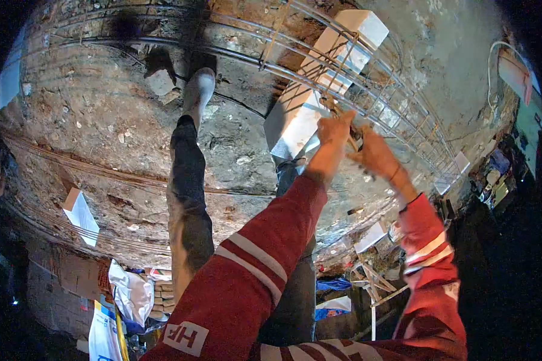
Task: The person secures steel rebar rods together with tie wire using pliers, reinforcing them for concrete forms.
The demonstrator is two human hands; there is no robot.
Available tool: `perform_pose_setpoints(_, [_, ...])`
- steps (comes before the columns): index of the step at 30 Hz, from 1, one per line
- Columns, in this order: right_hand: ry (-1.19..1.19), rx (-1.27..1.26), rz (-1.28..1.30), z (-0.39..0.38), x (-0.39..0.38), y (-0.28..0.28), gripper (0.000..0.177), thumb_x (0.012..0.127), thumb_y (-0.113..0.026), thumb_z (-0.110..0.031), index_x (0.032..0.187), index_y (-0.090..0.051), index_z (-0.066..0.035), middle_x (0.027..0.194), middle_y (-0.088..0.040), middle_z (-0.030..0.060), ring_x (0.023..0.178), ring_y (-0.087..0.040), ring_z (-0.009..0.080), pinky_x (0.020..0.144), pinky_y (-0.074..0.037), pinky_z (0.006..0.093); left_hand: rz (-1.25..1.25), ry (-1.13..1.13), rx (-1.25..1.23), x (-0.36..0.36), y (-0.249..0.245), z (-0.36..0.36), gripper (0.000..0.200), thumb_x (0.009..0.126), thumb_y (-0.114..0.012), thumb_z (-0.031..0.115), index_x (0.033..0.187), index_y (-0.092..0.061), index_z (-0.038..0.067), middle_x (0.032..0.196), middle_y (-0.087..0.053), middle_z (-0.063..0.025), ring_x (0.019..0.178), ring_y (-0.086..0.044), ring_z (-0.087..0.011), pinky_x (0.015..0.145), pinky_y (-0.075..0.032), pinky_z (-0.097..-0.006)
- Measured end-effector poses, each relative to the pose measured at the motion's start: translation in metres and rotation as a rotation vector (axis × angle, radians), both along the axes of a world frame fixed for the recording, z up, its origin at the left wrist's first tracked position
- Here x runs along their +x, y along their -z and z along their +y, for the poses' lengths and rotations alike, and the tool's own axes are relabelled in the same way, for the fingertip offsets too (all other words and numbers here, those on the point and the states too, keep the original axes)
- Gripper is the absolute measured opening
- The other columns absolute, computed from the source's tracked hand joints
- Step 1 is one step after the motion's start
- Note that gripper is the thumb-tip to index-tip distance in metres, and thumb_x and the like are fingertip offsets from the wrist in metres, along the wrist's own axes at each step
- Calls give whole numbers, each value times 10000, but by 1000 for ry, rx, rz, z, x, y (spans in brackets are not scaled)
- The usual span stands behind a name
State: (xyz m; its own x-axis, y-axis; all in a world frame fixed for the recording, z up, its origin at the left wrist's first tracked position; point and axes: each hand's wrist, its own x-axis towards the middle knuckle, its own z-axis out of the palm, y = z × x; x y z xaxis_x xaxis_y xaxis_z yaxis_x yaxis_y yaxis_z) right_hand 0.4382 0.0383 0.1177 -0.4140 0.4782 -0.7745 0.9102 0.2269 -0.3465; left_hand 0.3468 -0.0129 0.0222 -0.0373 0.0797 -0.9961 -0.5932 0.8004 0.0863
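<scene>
My left hand is closed over a rusty steel cage of long bars and square stirrups. Just to its right, my right hand curls its fingers. A dark, worn tool that looks like pincers shows between the two hands; both seem to grip it. Its far end is by the bars and partly covered by my left hand. Beneath the cage lies a long white block with brown sides. My shoe rests on the dirt ground to the left.
More long bars run across the top left. Thin rods cross the ground on the left. A pale block stands by them. Bags, planks and other clutter lie near the bottom. Another block sits under the cage's far end.
</scene>
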Motion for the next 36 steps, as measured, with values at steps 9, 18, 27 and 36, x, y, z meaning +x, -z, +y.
perform_pose_setpoints(9, [1639,-1118,426,-117,-8,37,264,840,-637,-193,1030,-505,-65,702,-482,-11,507,-487,113,433,-442,269,-615,-83,248,-51,23,-27,194,907,-518,155,976,-630,12,727,-624,-79,548,-610,-187,505,-535,-320])
perform_pose_setpoints(18, [926,139,-524,-124,-59,21,307,836,-575,-116,1084,-526,59,1034,-585,282,991,-585,396,852,-448,491,414,597,77,6,21,-23,367,799,-587,293,969,-592,-32,1015,-599,-279,968,-582,-423,854,-459,-506])
perform_pose_setpoints(27, [1743,-1564,705,-147,0,69,230,809,-715,-271,778,-565,-100,585,-485,-47,432,-388,75,409,-298,232,-633,118,230,-42,38,-25,218,919,-524,263,989,-591,67,727,-657,-59,553,-598,-154,491,-449,-284])
perform_pose_setpoints(36, [1264,-208,176,-177,-24,71,240,824,-648,-205,974,-551,-45,754,-609,96,640,-574,246,555,-439,383,901,961,77,6,57,-37,362,836,-619,354,929,-623,4,856,-646,-158,680,-669,-249,628,-522,-428])
